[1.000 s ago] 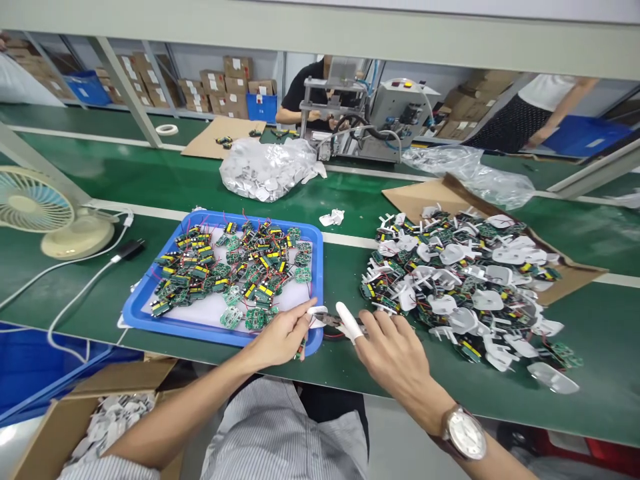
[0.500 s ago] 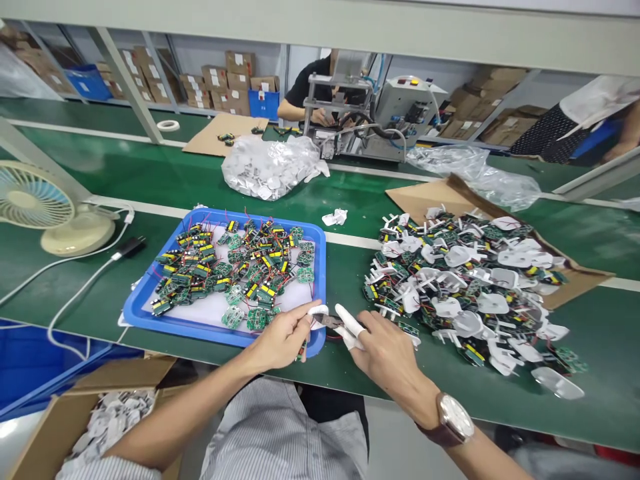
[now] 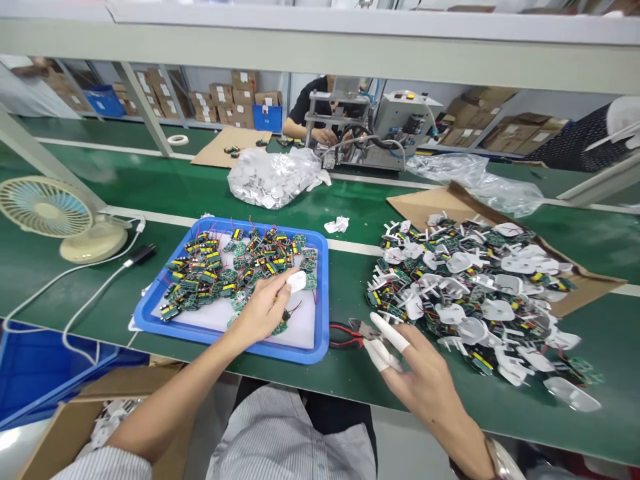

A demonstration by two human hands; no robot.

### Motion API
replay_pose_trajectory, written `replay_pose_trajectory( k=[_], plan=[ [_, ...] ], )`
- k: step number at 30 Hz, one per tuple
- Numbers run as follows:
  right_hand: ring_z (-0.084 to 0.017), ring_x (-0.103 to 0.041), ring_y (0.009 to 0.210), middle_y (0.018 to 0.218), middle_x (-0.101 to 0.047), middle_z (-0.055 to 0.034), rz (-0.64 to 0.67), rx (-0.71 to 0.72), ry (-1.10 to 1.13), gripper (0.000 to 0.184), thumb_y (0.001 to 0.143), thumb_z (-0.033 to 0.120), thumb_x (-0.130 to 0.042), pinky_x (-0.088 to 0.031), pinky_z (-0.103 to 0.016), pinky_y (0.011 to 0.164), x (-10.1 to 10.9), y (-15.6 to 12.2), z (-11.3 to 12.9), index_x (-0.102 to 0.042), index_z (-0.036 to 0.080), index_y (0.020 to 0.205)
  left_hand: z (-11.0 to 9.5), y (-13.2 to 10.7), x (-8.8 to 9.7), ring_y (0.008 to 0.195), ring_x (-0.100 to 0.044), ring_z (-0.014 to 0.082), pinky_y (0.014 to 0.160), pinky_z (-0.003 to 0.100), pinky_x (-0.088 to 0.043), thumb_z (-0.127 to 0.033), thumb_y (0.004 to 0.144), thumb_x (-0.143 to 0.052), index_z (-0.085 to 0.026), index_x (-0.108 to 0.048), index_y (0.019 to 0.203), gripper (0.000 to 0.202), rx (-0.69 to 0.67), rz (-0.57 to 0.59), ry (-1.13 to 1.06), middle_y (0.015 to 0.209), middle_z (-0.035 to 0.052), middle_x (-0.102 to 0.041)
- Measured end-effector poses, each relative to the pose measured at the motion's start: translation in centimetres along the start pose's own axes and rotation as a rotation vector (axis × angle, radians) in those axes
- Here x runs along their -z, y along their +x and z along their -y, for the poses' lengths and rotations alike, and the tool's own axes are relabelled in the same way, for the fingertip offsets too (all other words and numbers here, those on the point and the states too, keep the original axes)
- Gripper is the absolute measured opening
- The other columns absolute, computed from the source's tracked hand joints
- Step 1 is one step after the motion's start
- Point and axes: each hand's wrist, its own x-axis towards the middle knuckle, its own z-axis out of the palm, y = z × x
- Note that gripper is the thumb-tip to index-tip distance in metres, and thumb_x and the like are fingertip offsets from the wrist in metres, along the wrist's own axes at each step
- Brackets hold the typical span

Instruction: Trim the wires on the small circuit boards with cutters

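Pliers (image 3: 362,328) lie near my spread right hand (image 3: 425,370); left hand (image 3: 263,307) pinches cover (image 3: 297,282), likely mid-assembly, next needing careful alignment.

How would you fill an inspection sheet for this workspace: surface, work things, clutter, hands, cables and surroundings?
Surface: green bench with white stripes.
Job's things: blue tray holding circuit boards; at right, pile of boards and white parts.
Clutter: plastic bag of white parts; loose white scrap beyond the tray.
Grip: left hand pinches a white plastic piece over the tray; right hand open beside red-handled pliers, contact unclear.
Cables: black plug lies unplugged on the bench.
Surroundings: fan at left; person behind a machine.
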Motion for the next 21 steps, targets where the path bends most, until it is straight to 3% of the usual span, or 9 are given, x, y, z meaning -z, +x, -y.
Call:
replay_pose_trajectory(
  k=[3, 5, 8, 12, 17, 21],
  plan=[
    [-0.023, -0.061, 0.08, 0.091, -0.064, -0.0085, -0.041, 0.064, -0.082, 0.033, 0.1, 0.022, -0.051, -0.052, -0.036, 0.069, -0.5, -1.9, -0.3, -0.056, 0.019, 0.133, 0.4, 0.8, 1.2, 0.106, -0.063, 0.0264, 0.097, 0.036, -0.048, -0.042, 0.102, -0.044, -0.017, -0.065, 0.135, 0.046, -0.018, -0.035, -0.017, 0.101, 0.0086, -0.074],
    [-0.024, -0.06, 0.079, 0.091, -0.066, -0.009, -0.061, 0.1, -0.13, 0.023, 0.099, 0.021, -0.052, -0.051, -0.037, 0.07, -1.0, -3.1, -0.6, -0.06, 0.018, 0.121, 0.6, 0.9, 1.3, 0.103, -0.064, 0.0262, 0.096, 0.036, -0.05, -0.044, 0.102, -0.044, -0.016, -0.061, 0.139, 0.049, 0.009, -0.008, -0.091, 0.1, 0.0082, -0.074],
    [-0.025, -0.059, 0.078, 0.089, -0.066, -0.009, -0.075, 0.14, -0.189, 0.012, 0.096, 0.017, -0.051, -0.048, -0.038, 0.068, -1.7, -4.7, -1.3, -0.061, 0.021, 0.101, 0.7, 0.9, 1.2, 0.107, -0.063, 0.025, 0.099, 0.036, -0.048, -0.044, 0.101, -0.046, -0.017, -0.059, 0.14, 0.05, 0.006, 0.004, -0.167, 0.113, 0.0088, -0.074],
    [-0.024, -0.06, 0.079, 0.09, -0.066, -0.0091, -0.078, 0.142, -0.206, 0.015, 0.092, 0.013, -0.052, -0.046, -0.037, 0.067, -1.9, -6.2, -2.2, -0.056, 0.024, 0.083, 0.8, 1.7, 1.1, 0.095, -0.064, 0.0217, 0.091, 0.034, -0.051, -0.046, 0.099, -0.049, -0.016, -0.063, 0.136, 0.05, 0.013, 0.04, -0.221, 0.111, 0.0086, -0.074],
    [-0.026, -0.064, 0.087, 0.097, -0.069, -0.0104, -0.142, 0.111, -0.151, 0.016, 0.09, 0.008, -0.051, -0.051, -0.04, 0.073, -2.4, -7.6, -2.6, -0.058, 0.022, 0.095, 1.0, 5.1, -0.8, 0.073, -0.062, 0.0168, 0.071, 0.028, -0.052, -0.053, 0.097, -0.048, -0.013, -0.07, 0.123, 0.053, 0.005, 0.13, -0.182, 0.094, 0.0078, -0.074],
    [-0.027, -0.066, 0.094, 0.099, -0.07, -0.0104, -0.173, 0.08, -0.152, 0.035, 0.083, 0.002, -0.047, -0.052, -0.045, 0.079, -2.8, -8.3, -2.4, -0.061, 0.021, 0.11, 0.0, 10.9, -3.7, 0.076, -0.065, 0.0189, 0.071, 0.029, -0.054, -0.046, 0.096, -0.051, -0.013, -0.073, 0.116, 0.045, -0.079, 0.169, -0.106, 0.088, 0.0063, -0.074]
  ],
)
